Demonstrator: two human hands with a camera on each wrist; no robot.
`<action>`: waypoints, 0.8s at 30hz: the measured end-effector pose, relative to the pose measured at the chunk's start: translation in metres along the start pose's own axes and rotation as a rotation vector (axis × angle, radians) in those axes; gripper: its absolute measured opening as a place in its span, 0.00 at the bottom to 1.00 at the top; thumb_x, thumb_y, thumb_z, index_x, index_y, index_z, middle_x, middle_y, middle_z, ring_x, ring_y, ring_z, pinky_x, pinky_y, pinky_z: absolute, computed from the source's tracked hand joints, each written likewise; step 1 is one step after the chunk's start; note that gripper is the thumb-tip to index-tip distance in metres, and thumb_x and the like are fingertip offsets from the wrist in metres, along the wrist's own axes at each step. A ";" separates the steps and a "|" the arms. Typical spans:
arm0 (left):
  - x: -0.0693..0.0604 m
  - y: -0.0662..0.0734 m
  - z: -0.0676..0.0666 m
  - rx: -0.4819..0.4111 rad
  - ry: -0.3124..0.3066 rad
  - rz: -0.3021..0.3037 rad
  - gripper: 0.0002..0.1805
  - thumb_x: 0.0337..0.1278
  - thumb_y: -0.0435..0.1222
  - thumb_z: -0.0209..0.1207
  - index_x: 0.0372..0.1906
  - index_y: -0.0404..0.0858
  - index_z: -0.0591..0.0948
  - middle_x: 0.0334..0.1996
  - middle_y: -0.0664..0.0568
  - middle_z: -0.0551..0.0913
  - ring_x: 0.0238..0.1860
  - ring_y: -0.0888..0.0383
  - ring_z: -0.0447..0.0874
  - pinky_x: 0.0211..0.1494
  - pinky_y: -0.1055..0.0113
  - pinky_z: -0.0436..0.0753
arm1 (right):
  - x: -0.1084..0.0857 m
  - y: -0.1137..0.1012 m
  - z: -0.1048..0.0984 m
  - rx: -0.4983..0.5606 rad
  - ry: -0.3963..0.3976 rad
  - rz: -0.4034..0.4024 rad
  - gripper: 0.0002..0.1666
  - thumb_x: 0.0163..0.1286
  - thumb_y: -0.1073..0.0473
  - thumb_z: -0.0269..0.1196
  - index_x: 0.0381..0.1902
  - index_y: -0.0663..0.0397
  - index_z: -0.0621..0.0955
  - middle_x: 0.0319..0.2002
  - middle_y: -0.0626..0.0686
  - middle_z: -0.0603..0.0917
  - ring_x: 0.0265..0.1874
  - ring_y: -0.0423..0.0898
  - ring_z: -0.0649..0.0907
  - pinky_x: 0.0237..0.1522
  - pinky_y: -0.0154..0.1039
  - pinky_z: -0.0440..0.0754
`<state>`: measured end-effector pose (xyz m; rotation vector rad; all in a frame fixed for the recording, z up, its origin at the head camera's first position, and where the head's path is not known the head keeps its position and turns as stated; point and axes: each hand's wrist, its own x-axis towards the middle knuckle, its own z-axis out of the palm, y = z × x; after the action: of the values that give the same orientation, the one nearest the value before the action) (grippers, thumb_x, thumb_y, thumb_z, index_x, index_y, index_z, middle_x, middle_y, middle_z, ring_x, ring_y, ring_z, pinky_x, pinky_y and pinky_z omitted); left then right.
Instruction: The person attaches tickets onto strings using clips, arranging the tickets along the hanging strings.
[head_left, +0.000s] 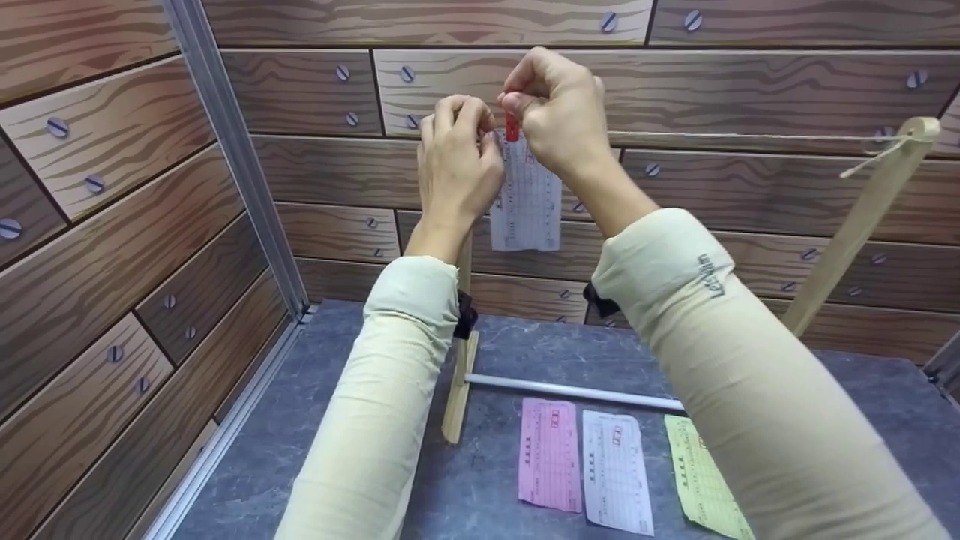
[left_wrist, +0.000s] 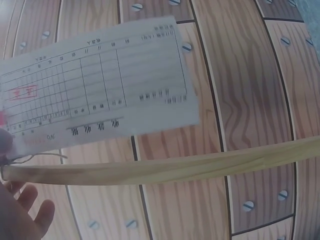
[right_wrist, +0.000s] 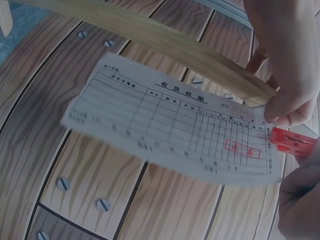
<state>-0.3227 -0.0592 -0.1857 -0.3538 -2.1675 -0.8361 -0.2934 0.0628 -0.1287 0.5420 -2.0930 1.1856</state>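
Observation:
A white printed slip (head_left: 525, 206) hangs upright below the string (head_left: 750, 136), beside a wooden post. My right hand (head_left: 568, 112) pinches a red clothespin (head_left: 511, 127) at the slip's top edge. In the right wrist view the clothespin (right_wrist: 290, 142) meets the edge of the slip (right_wrist: 170, 125) near its red stamp. My left hand (head_left: 459, 161) holds the slip's top left corner between thumb and fingers, close to the post top. In the left wrist view the thumb covers that corner of the slip (left_wrist: 100, 85), beside the post (left_wrist: 150, 171).
A pink slip (head_left: 550, 454), another white slip (head_left: 617, 472) and a yellow-green slip (head_left: 701, 472) lie on the dark table (head_left: 315, 420). A white rod (head_left: 570, 391) crosses behind them. A second wooden post (head_left: 855, 232) stands at the right, with the string tied on top.

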 end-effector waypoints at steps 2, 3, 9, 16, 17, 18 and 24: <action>0.001 0.001 -0.002 -0.012 -0.016 -0.006 0.05 0.61 0.37 0.55 0.39 0.45 0.79 0.56 0.55 0.75 0.60 0.52 0.69 0.62 0.63 0.67 | 0.001 0.001 0.000 -0.020 0.001 -0.003 0.05 0.68 0.70 0.65 0.31 0.58 0.82 0.26 0.50 0.85 0.24 0.40 0.80 0.29 0.31 0.74; 0.001 0.001 -0.002 -0.016 -0.026 -0.009 0.05 0.61 0.37 0.54 0.39 0.46 0.79 0.56 0.55 0.75 0.60 0.53 0.69 0.62 0.63 0.67 | 0.001 0.002 0.000 -0.023 0.000 -0.002 0.05 0.68 0.70 0.65 0.31 0.58 0.82 0.26 0.50 0.85 0.24 0.40 0.80 0.29 0.31 0.74; 0.002 0.000 -0.007 -0.048 -0.070 -0.002 0.05 0.61 0.37 0.54 0.38 0.46 0.79 0.54 0.56 0.75 0.59 0.53 0.69 0.62 0.64 0.66 | 0.004 0.004 -0.004 0.212 -0.009 0.102 0.09 0.68 0.76 0.62 0.30 0.60 0.81 0.30 0.56 0.87 0.28 0.47 0.85 0.23 0.28 0.75; 0.003 -0.002 -0.011 -0.056 -0.105 -0.001 0.04 0.60 0.36 0.54 0.37 0.45 0.78 0.54 0.57 0.75 0.57 0.54 0.69 0.59 0.65 0.68 | 0.005 0.005 -0.004 0.251 -0.033 0.157 0.10 0.68 0.76 0.61 0.29 0.59 0.80 0.33 0.57 0.88 0.28 0.47 0.86 0.23 0.28 0.78; 0.004 -0.002 -0.011 -0.057 -0.106 -0.001 0.04 0.60 0.36 0.54 0.37 0.45 0.78 0.54 0.56 0.75 0.57 0.54 0.70 0.59 0.65 0.68 | 0.005 0.006 -0.004 0.219 -0.047 0.153 0.10 0.68 0.76 0.62 0.30 0.59 0.81 0.33 0.57 0.88 0.28 0.46 0.85 0.22 0.27 0.76; 0.004 -0.002 -0.012 -0.059 -0.109 -0.003 0.04 0.60 0.36 0.54 0.37 0.45 0.78 0.55 0.56 0.75 0.57 0.54 0.70 0.58 0.65 0.68 | 0.005 0.006 -0.004 0.183 -0.059 0.148 0.10 0.68 0.75 0.62 0.30 0.59 0.81 0.33 0.56 0.89 0.27 0.44 0.85 0.20 0.27 0.74; 0.005 -0.002 -0.014 -0.081 -0.129 -0.003 0.04 0.60 0.35 0.54 0.38 0.45 0.78 0.55 0.56 0.75 0.57 0.55 0.70 0.58 0.65 0.69 | 0.003 0.007 -0.004 0.074 -0.126 0.181 0.05 0.69 0.73 0.63 0.35 0.60 0.80 0.37 0.55 0.89 0.36 0.42 0.86 0.27 0.28 0.76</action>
<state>-0.3197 -0.0699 -0.1759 -0.4568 -2.2574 -0.9266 -0.2987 0.0700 -0.1296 0.4801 -2.2501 1.3675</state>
